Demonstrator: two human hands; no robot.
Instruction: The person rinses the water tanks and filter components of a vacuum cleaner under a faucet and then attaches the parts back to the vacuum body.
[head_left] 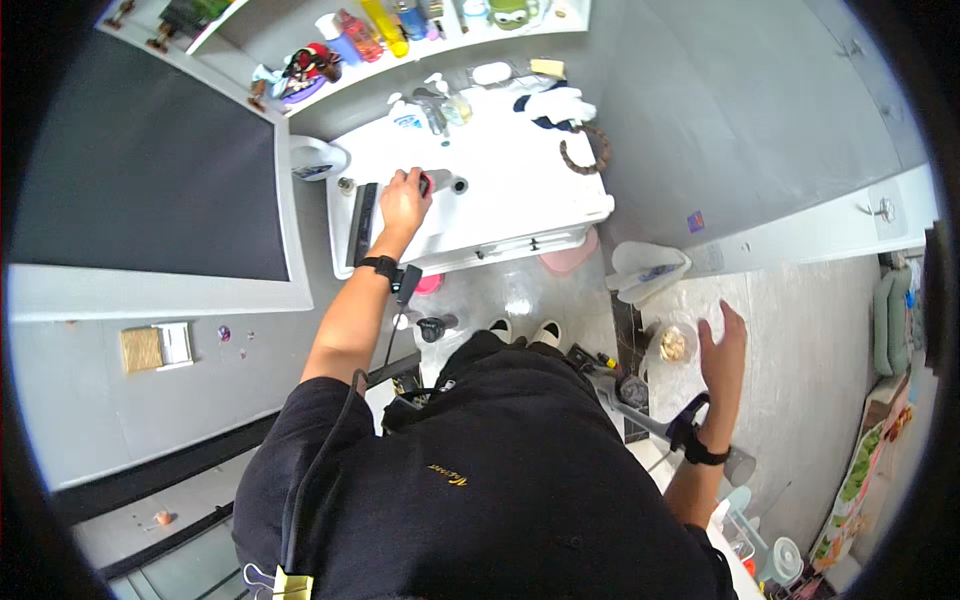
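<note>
My left hand (404, 205) reaches over the white washstand, its fingers closed round a small dark thing with a red edge (426, 185). Most of that thing is hidden by the fingers, so its kind does not show. Just right of it lies the round dark drain (460, 185) in the white sink (510, 205). A long black strip-like object (362, 225) rests on the counter at the left of my wrist. On the far right, my right hand (724, 350) hangs in the air with fingers apart and nothing in it, beside a clear bin (672, 345) holding crumpled pale paper.
Pump bottles (405, 112) stand behind the sink near the tap (436, 112). White cloth (560, 105) and a brown ring (598, 150) lie at the right. Above is a shelf (450, 42) of bottles; an open cabinet door (150, 170) juts out left. A white jug (318, 158) stands beside the counter.
</note>
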